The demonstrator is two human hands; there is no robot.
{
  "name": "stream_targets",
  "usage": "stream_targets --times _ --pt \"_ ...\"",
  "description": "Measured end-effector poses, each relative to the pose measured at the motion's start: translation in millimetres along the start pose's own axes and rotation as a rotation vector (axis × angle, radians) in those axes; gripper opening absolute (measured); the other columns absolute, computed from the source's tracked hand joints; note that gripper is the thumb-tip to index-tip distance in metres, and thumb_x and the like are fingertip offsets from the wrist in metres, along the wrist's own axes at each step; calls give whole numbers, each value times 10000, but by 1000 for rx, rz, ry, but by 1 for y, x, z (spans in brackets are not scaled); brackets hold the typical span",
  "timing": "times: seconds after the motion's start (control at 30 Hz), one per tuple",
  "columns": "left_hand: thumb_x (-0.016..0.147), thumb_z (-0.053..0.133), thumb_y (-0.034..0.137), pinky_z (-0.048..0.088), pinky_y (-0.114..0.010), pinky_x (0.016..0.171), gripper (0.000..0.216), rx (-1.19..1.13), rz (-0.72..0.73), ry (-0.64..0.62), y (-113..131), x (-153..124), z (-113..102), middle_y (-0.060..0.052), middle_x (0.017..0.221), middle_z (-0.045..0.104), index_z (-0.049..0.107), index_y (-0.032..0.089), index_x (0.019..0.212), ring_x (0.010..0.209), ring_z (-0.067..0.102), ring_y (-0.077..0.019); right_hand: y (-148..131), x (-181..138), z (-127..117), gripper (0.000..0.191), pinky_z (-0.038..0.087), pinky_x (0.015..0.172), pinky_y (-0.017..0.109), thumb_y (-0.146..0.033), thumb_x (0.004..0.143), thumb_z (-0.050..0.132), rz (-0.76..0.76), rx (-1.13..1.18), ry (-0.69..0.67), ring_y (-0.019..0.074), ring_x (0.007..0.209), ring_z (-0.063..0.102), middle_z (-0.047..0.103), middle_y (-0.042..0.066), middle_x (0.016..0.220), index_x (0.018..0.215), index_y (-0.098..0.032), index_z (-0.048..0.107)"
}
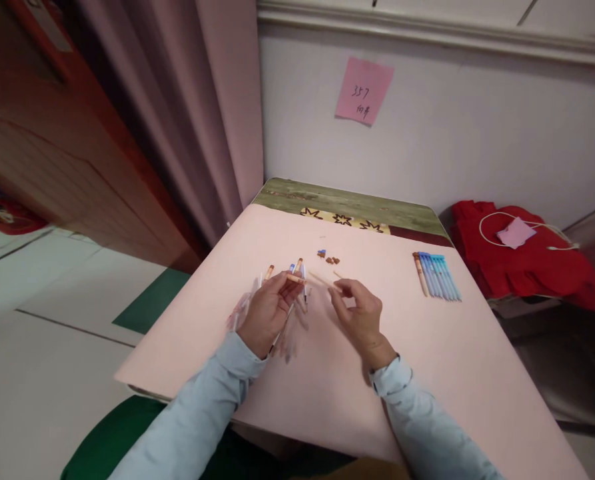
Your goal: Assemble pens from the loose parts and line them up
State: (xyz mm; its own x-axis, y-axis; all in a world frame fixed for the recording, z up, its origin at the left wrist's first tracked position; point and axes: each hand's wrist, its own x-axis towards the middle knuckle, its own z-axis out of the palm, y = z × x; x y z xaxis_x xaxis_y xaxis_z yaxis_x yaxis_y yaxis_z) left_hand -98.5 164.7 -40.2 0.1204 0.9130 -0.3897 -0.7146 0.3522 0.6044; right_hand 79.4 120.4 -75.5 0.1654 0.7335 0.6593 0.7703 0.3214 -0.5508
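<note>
My left hand (268, 312) is closed around a short tan-and-brown pen part (296, 279), held between thumb and fingers. My right hand (361, 308) pinches a slim pale tan pen piece (322, 281), whose far end points toward the left hand with a small gap between. Under and behind the left hand lies a loose pile of clear, white and brown pen parts (288, 337), partly hidden by it. Beyond both hands sit small brown pieces (332, 261) and a small blue-and-brown piece (322, 253).
At the right of the pale pink tabletop (402, 400) lies a neat row of blue pens (437, 277) with a tan one at its left end. A red cloth (497, 260) with a white cable is beyond the right edge. A pink note (364, 91) is on the wall.
</note>
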Motion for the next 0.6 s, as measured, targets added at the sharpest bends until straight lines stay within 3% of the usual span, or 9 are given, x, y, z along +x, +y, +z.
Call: stream_targets --times 0.13,0.27,0.6 --pt "900 566 84 590 -237 757 154 -30 26 24 3 -2 -2 -76 810 727 678 108 797 753 702 -128 -10 -7 2 74 466 643 229 -237 867 621 -45 60 6 114 641 622 677 0 752 919 -195 651" --pt "905 564 78 586 -243 753 125 -68 25 60 13 -1 -2 -89 818 722 654 102 821 759 704 -133 0 -6 10 99 416 629 241 -247 883 564 -32 -106 -47 125 634 591 646 3 709 837 -193 633" --pt "832 642 39 555 -235 856 54 -21 -25 -5 26 8 -9 -92 902 715 671 84 821 831 694 -128 18 -8 21 158 278 556 253 -324 862 583 5 -423 -207 134 628 560 644 3 674 791 -207 663"
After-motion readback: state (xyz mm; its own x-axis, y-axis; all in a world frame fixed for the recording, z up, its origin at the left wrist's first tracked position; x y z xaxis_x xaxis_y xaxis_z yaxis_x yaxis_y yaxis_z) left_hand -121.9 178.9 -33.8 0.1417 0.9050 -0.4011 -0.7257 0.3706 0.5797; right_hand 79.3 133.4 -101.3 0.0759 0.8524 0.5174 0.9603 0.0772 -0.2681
